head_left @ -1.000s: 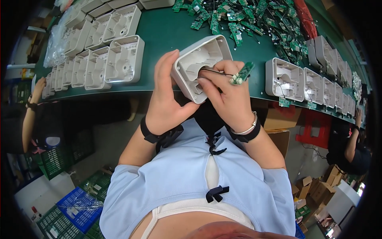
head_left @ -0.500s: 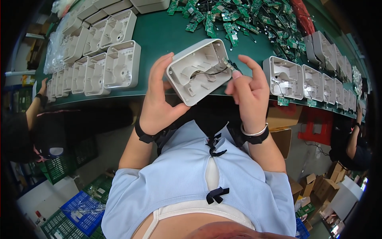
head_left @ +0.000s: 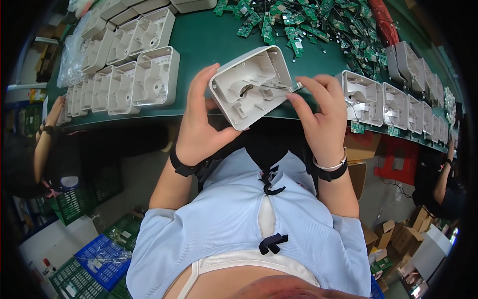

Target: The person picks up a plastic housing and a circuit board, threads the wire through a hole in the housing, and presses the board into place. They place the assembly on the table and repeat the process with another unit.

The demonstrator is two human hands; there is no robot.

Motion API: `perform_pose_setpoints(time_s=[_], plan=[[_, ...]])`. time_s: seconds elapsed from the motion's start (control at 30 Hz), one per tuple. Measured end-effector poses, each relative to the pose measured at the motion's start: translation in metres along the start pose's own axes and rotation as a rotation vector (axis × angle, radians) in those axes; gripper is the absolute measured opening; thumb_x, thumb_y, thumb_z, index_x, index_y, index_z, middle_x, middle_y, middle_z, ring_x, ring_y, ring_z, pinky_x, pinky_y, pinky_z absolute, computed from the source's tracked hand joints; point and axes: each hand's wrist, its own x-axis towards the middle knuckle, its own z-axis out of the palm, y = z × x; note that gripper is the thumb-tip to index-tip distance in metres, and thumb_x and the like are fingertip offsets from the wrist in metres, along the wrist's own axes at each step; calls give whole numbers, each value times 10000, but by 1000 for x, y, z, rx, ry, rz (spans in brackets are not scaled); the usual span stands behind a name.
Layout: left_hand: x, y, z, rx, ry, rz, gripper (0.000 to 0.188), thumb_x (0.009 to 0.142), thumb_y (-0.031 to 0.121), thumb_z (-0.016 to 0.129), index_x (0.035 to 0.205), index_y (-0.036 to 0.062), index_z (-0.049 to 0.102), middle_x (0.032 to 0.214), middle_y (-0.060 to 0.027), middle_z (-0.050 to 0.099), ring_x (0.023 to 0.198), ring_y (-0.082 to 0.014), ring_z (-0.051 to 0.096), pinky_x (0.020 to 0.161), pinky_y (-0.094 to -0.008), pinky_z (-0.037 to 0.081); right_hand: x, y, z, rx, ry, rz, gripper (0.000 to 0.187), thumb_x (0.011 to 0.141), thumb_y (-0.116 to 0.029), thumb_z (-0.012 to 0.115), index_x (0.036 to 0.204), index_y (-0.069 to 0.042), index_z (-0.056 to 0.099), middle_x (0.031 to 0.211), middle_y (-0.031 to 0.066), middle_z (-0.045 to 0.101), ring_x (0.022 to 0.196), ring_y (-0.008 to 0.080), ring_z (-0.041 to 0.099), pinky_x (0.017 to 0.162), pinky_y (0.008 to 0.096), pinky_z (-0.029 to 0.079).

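Observation:
A light grey plastic housing (head_left: 260, 103), its hollow side facing up, is tilted above the near edge of the table. My left hand (head_left: 198, 122) grips it by the left side, thumb under the near corner and fingers along the far-left wall. Inside are moulded posts, ribs and a round recess. From that recess a thin dark wire (head_left: 273, 87) runs over the right wall to a small circuit board (head_left: 298, 87). The thumb and forefinger of my right hand (head_left: 322, 110) pinch this board just outside the housing; the fingers partly cover it.
On the green table (head_left: 199, 47), rows of similar housings (head_left: 156, 77) stand at left. More housings (head_left: 362, 97) with wired boards line the right edge. A heap of green circuit boards (head_left: 296, 42) lies at the far side. Other people's hands (head_left: 56, 110) work at both ends.
My right hand has shifted right and turned, its fingers now closing on the board from the outer side. The wire looks drawn further toward the right wall. My left hand keeps its grip.

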Motion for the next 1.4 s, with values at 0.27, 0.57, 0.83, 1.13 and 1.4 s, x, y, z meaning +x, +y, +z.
perform_pose_setpoints(time_s=[0.27,0.57,0.83,1.13,1.4], plan=[[0,0,1,85,10,75,1132,693,68,943,1608,53,277,1606,-203,326,1440,-336,470,1091,-439,511,8,-10,-15,52,-100,-554,310,757,-38,868,1044,-31,750,1011,97,722,898,320,680,808,391,522],[1,1,6,54,28,154,1116,692,42,907,1614,61,279,1609,-215,348,1465,-361,434,1105,-430,496,-2,-9,-10,319,-298,-291,276,790,-41,864,1037,-8,746,983,106,722,885,267,686,778,332,524],[3,12,7,74,-47,142,1118,675,45,919,1612,67,309,1611,-187,366,1464,-343,453,1020,-404,557,0,-14,-12,507,-293,-69,230,794,-6,851,1003,6,754,989,96,729,891,214,681,779,318,519],[2,10,13,-156,-13,0,1125,713,8,913,1633,78,269,1615,-175,377,1366,-296,587,957,-367,600,-11,0,-5,329,-265,-409,279,704,17,838,968,-58,789,996,78,725,919,257,672,814,361,527],[4,9,14,-296,-46,-148,1192,722,-28,904,1654,74,168,1648,-156,344,1185,-313,728,943,-390,622,-13,4,-2,277,-173,-470,212,749,-53,847,953,-79,794,1038,53,730,992,275,658,898,412,494]])
